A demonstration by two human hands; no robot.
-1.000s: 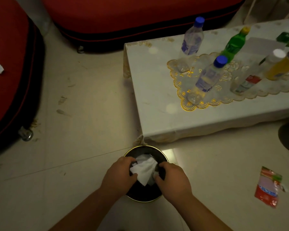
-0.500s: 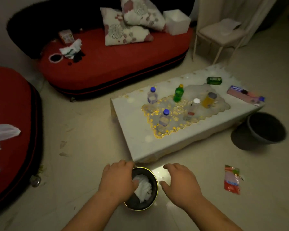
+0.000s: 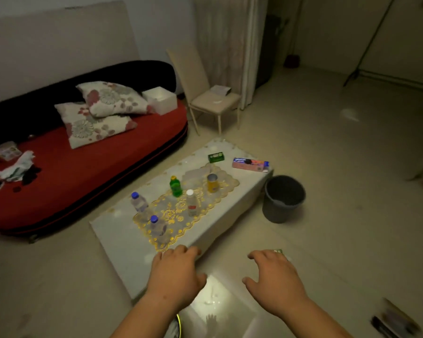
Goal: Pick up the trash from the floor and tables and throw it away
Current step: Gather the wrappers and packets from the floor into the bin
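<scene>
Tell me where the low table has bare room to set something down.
The table's near-left end is bare, between the lace mat and the corner by the left hand. A narrow strip runs along the sofa-side edge. The mat is crowded with bottles; the far end holds a green box and pink packet.

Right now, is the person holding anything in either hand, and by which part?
Nothing is held. The left hand and the right hand are both open, fingers spread, hovering empty near the table.
</scene>
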